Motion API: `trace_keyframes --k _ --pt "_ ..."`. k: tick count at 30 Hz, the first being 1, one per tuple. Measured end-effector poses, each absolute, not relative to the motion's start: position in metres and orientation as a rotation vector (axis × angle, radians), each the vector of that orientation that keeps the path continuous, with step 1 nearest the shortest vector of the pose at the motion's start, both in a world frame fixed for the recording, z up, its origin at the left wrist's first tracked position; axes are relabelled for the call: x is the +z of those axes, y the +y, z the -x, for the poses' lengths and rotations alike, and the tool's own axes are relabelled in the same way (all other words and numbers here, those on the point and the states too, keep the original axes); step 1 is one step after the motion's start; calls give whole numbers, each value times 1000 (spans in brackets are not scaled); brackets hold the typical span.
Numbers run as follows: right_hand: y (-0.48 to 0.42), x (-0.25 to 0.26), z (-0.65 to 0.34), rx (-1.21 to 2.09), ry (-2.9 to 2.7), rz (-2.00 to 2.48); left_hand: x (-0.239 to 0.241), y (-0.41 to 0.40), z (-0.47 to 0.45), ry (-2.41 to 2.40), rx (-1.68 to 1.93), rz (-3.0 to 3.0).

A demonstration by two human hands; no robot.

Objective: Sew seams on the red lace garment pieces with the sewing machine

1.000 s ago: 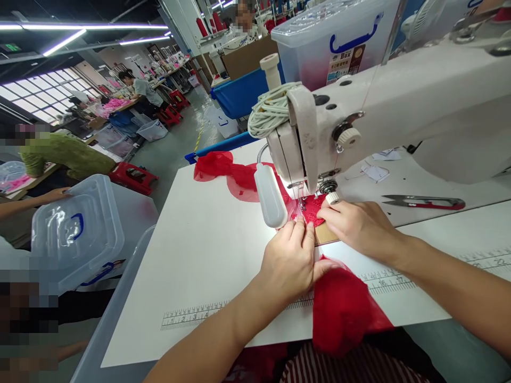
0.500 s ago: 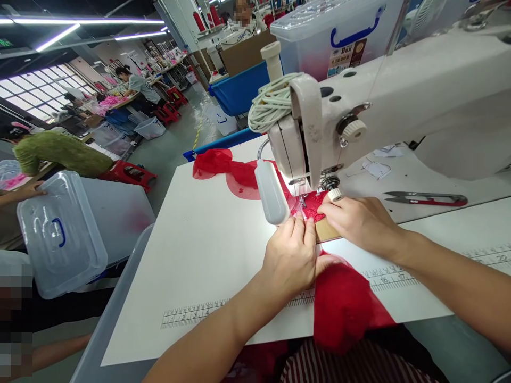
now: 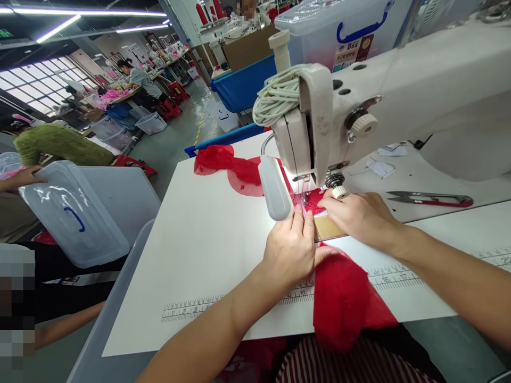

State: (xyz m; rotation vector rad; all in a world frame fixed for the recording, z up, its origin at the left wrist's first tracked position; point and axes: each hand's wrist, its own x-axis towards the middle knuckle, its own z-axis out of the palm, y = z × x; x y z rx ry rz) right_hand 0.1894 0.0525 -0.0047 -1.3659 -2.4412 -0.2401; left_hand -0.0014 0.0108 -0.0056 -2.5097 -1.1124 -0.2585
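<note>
Red sheer fabric runs from my lap over the table edge and under the needle of a white sewing machine. My left hand grips it just in front of the presser foot, fingertips pressed down and thumb at the fabric's edge. On the other side of the foot, my right hand pinches the red lace part with closed fingers. A tan plate shows between the hands. Beyond the needle, more red fabric lies bunched on the table.
A grey lamp head hangs close to my left fingers. Red-handled thread snips and white paper scraps lie at right. A printed ruler runs along the tabletop. At left, a person's hand holds a lidded clear box.
The lace near the foot has shifted slightly, and more of the tan plate shows. Both hands stay on the fabric. At left, the clear box has tipped and moved right.
</note>
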Motion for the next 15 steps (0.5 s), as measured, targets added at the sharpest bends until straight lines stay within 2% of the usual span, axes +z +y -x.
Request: trace_keyframes --k 15 --pt "48 -4 -188 -294 -2340 1141 0 16 -1 -1206 -389 2532"
